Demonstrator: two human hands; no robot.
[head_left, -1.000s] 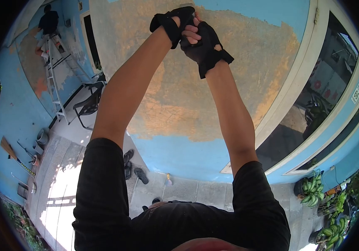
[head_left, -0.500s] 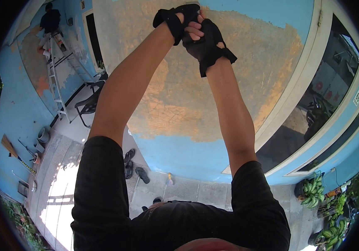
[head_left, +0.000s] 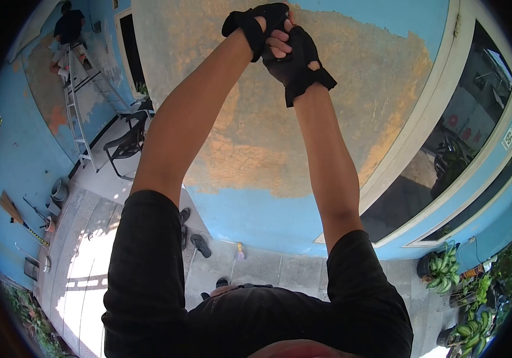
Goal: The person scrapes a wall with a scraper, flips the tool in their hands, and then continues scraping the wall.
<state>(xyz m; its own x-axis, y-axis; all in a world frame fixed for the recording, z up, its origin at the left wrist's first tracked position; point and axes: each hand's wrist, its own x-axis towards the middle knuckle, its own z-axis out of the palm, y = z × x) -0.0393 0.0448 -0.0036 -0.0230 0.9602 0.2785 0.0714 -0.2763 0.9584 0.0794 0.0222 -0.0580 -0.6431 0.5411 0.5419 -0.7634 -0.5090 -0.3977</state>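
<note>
While both arms are stretching overhead, the wall [head_left: 286, 131] is standing right in front of the person, filling the middle of the view. Its worn patch [head_left: 256, 113] is showing grey and orange; blue paint [head_left: 256, 216] is bordering it above and below with ragged edges.

Left hand [head_left: 257, 22], in a black fingerless glove, is sitting near the top edge; its fingers are hiding, so can't tell if it's open or closed. Right hand [head_left: 295, 52], same kind of glove, is resting right up against it, fingers lying curled in, so looking closed. Can't tell whether either is gripping anything; contact with the wall isn't showing clearly either.

Handling, judging by looks: wall is seeming fixed, hard and stiff, nothing to lift. Worn surface is looking dry and slightly rough, so probably not slippery. Torn paint edges are looking thin and brittle, likely the fragile part. Flat face is offering no real handhold; open palms on the bare middle would probably be getting the steadiest contact, clear of those edges.

Off to the left, another person [head_left: 69, 25] is perching on a ladder [head_left: 72, 110], a dark chair [head_left: 126, 145] standing nearby. Sandals [head_left: 200, 245] are lying on the floor below.
</note>
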